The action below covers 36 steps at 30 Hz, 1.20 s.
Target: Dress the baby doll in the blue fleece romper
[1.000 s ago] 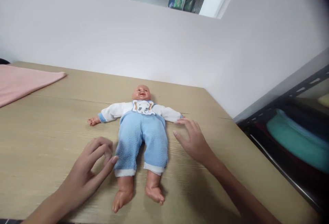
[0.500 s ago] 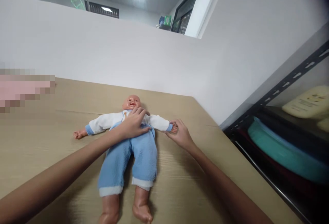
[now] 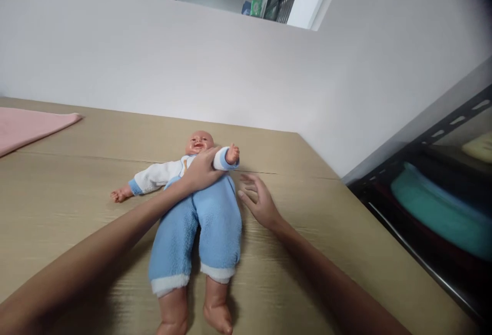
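A baby doll in a white and blue outfit lies on its back, bare feet toward me. My left hand is on its chest and upper arm, its fingers partly behind the white sleeve. That arm is bent up, and the doll's small hand points upward. My right hand hovers just right of the doll's body, fingers apart and holding nothing. The doll's other arm stretches out to the left on the tabletop.
The doll lies on a tan tabletop against a white wall. A pink cloth lies at the far left. Beyond the right edge stands a dark metal rack with a teal basin on it.
The doll's arm on the right has gone from stretched out sideways to bent up over its chest. My right hand has let go of it. The view has tilted down.
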Available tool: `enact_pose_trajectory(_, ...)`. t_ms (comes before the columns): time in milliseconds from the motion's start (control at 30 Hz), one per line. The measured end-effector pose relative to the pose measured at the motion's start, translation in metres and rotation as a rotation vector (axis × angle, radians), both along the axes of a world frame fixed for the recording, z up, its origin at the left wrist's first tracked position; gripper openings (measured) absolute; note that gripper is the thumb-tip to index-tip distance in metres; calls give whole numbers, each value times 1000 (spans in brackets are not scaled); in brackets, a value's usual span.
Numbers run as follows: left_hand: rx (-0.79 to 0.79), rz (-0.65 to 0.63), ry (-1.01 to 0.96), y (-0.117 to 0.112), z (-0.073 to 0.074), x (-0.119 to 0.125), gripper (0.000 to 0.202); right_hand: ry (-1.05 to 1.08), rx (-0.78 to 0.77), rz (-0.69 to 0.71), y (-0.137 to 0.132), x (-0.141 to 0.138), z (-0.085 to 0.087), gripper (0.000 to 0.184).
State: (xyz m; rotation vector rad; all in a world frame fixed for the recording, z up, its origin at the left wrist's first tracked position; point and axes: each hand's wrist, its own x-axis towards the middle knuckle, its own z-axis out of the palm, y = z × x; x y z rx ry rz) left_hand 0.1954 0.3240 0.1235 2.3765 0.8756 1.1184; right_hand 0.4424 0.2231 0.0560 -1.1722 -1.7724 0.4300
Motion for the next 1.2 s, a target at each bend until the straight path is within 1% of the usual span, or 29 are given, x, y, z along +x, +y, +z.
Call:
enact_pose_trajectory(67, -76, 31, -139, 1, -1, -4, 36, -107, -49, 74, -2, -1, 0, 45)
enact_pose_trajectory(133, -160, 58, -237, 2, -1, -7, 35, -170, -54, 160, -5, -9, 5, 47)
enact_pose_trajectory(200, -235, 71, -306, 1, 2, -12, 39, -178, -56, 210, -8, -22, 9, 50)
enact_pose_trajectory(267, -278, 83, -367, 0, 4, -20, 47, -114, -85, 217, -6, -37, 11, 46)
enact_pose_trajectory(333, -304, 98, -438, 0, 6, -28, 51, 36, -149, 205, 1, -51, 10, 41)
enact_pose_trajectory(400, -329, 114, -505, -1, 8, -36, 51, 206, -221, 208, 12, -64, 11, 39)
enact_pose_trajectory(467, -352, 139, -557, -1, 8, -41, 50, 296, -258, 215, 23, -76, 14, 38)
enact_pose_trajectory(600, -336, 156, -652, -2, 8, -50, 49, 293, -235, 213, 36, -96, 33, 37)
enact_pose_trajectory(700, -295, 175, -716, -3, 4, -54, 61, 280, -222, 284, 40, -105, 46, 40)
enact_pose_trajectory(767, -289, 204, -764, -4, 1, -55, 71, 323, -259, 341, 44, -107, 49, 42)
enact_pose_trajectory(833, -305, 219, -826, -3, -2, -54, 73, 406, -313, 373, 48, -109, 46, 43)
enact_pose_trajectory(933, -367, 184, -932, 1, -5, -55, 66, 592, -412, 399, 51, -114, 36, 42)
enact_pose_trajectory(1000, -424, 163, -1026, 4, -7, -57, 64, 756, -513, 405, 52, -119, 31, 49)
enact_pose_trajectory(1067, -503, 140, -1120, 7, -9, -60, 67, 881, -597, 381, 53, -123, 27, 57)
enact_pose_trajectory(1133, -590, 110, -1175, 8, -9, -63, 70, 924, -620, 348, 55, -126, 24, 62)
enact_pose_trajectory(1200, -658, 80, -1199, 6, -7, -65, 70, 872, -597, 337, 56, -126, 21, 65)
